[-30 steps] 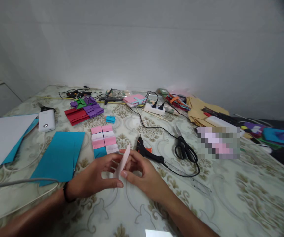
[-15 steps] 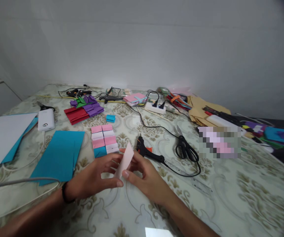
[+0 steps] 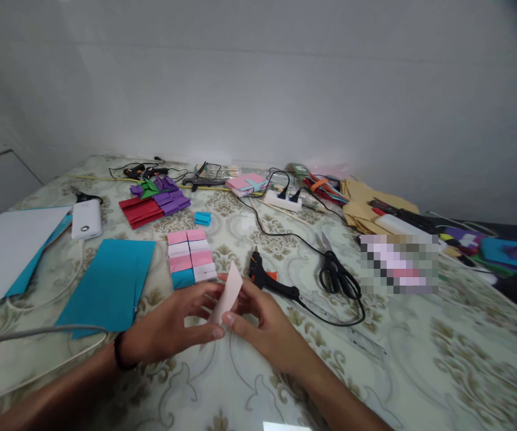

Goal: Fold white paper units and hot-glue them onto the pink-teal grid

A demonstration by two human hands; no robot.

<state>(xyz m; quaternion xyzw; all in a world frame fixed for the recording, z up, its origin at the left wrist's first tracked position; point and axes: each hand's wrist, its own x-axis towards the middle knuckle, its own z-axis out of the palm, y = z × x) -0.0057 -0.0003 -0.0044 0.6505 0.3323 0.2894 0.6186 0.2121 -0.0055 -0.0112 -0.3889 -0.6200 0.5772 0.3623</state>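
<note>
A pale pink piece of paper [image 3: 227, 298] stands on edge between my two hands above the table. My left hand [image 3: 175, 320] is curled around its left side, thumb along the lower edge. On the other side my right hand [image 3: 262, 323] pinches the paper, its thumb on the near face and its fingers behind. Just beyond the hands lie folded paper strips [image 3: 190, 257] in pink, white and blue. A black glue gun [image 3: 269, 280] rests past my right hand, with black scissors [image 3: 336, 275] to its right.
Blue paper sheets [image 3: 109, 281] lie left, near a white power bank [image 3: 86, 219] and white sheets [image 3: 13, 245]. Red folded paper [image 3: 141, 211] and a small blue folded piece [image 3: 202, 218] sit farther back. A white power strip [image 3: 284, 200] has cords running from it. A clear ruler [image 3: 361, 342] lies right.
The camera view has shifted slightly. Both hands still hold the pink paper in nearly the same place, its top leaning a little differently.
</note>
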